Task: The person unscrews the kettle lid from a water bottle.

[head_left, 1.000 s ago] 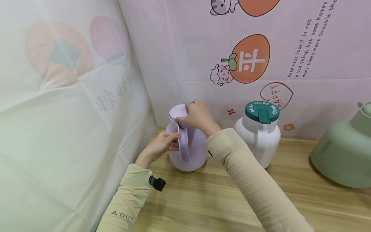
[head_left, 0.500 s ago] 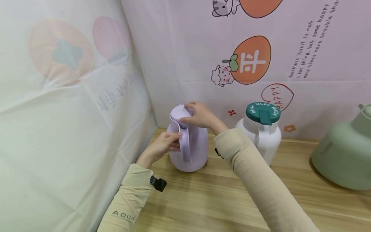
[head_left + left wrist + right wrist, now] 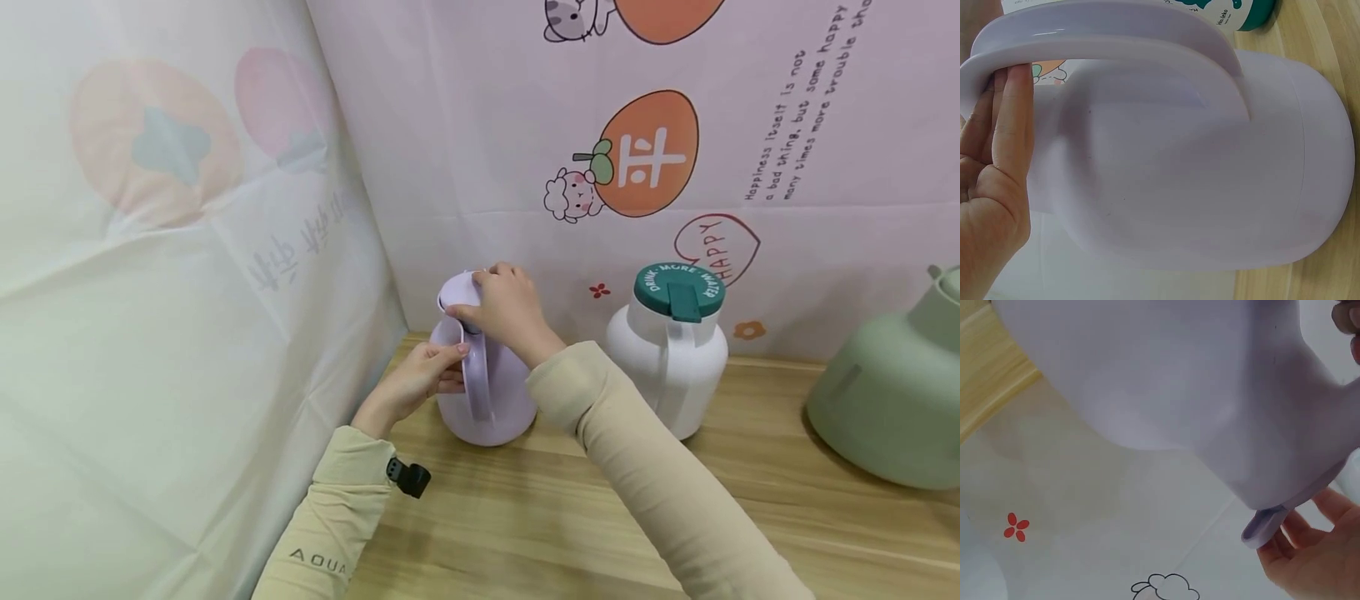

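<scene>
A lilac thermos jug stands upright on the wooden table, its handle toward the viewer. My left hand pinches the upper part of the jug's handle, thumb on the near side; in the left wrist view the fingers pass under the handle's top. Over the round lilac lid lies my right hand, gripping its edge with thumb and fingers. The right wrist view has the jug's spout beside the fingers of that hand. The lid's far side is partly hidden.
Right of the lilac jug stands a white jug with a green lid. A large sage-green jug is at the far right. Printed cloth hangs behind the wooden table, and a pale cloth wall rises on the left.
My right hand shifts right on the lid with its forearm, then back left, thumb and fingers regripping the lid. My left hand stays on the handle, and the jug remains in place.
</scene>
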A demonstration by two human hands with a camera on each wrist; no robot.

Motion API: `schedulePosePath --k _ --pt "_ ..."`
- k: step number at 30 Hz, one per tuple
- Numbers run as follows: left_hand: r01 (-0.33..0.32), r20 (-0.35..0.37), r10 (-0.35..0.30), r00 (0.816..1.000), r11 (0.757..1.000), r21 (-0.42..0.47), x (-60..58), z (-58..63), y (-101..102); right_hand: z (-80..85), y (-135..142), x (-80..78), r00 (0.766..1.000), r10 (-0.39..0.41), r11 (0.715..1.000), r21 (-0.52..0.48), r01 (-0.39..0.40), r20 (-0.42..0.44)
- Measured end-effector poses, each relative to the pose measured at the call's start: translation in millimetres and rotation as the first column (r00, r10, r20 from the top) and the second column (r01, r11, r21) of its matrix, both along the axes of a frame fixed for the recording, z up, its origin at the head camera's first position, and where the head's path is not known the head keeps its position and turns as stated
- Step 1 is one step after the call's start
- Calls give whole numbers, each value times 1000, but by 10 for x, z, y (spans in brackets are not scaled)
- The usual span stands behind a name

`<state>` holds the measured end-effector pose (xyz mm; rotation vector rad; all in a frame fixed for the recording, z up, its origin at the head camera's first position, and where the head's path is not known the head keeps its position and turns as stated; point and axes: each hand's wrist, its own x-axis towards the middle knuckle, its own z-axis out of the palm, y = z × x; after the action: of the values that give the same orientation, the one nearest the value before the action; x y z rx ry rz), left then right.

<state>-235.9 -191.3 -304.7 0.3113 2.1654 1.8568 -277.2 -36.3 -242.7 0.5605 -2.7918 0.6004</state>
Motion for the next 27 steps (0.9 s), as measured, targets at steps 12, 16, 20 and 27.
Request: schedulePosePath --k 12,16,20,27 --pt "1 -1 -1 1000 1000 25 -3 32 7 106 155 -142 965 237 968 -117 -224 114" --pt "8 4 -8 1000 1000 10 -7 18 12 83 108 -106 971 219 972 -110 -208 99" --pt "19 2 -19 1000 1000 -23 -3 14 5 27 -22 -8 995 101 994 30 -101 -10" --pt "37 0 -37 999 998 -41 0 20 6 -24 -123 92 995 -30 995 92 38 -91"
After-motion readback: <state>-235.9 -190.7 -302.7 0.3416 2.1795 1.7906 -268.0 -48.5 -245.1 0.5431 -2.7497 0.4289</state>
